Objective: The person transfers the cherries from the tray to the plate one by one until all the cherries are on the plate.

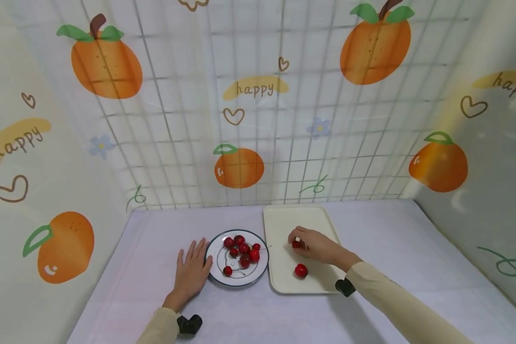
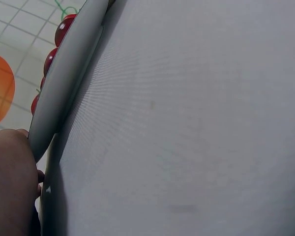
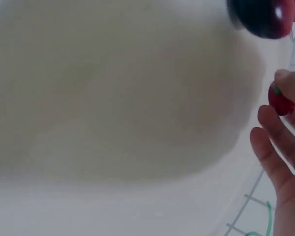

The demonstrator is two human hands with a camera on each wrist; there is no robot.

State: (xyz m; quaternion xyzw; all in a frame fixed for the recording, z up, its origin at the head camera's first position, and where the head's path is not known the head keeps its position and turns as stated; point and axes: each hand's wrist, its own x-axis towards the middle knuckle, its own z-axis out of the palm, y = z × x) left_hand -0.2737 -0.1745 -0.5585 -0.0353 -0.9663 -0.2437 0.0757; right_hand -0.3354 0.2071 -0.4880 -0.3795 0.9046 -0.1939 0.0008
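Note:
My left hand (image 1: 192, 272) lies on the table with its fingers spread, the thumb right at the rim of a white plate (image 1: 217, 277) with a dark blue edge. Several cherries and other red fruits (image 1: 244, 248) sit on that plate, some with thin stems. Over the cream tray (image 1: 279, 282), my right hand (image 1: 316, 246) pinches a small red fruit (image 3: 282, 102) between thumb and fingertips; a bit of green shows on it in the right wrist view. A larger, glossy red fruit (image 1: 301, 271) lies on the tray, nearer to me than the hand.
The plate stands just left of the tray on a pale tablecloth (image 1: 249, 315). A printed curtain (image 1: 249, 129) with oranges and grid lines hangs along the back and both sides of the table.

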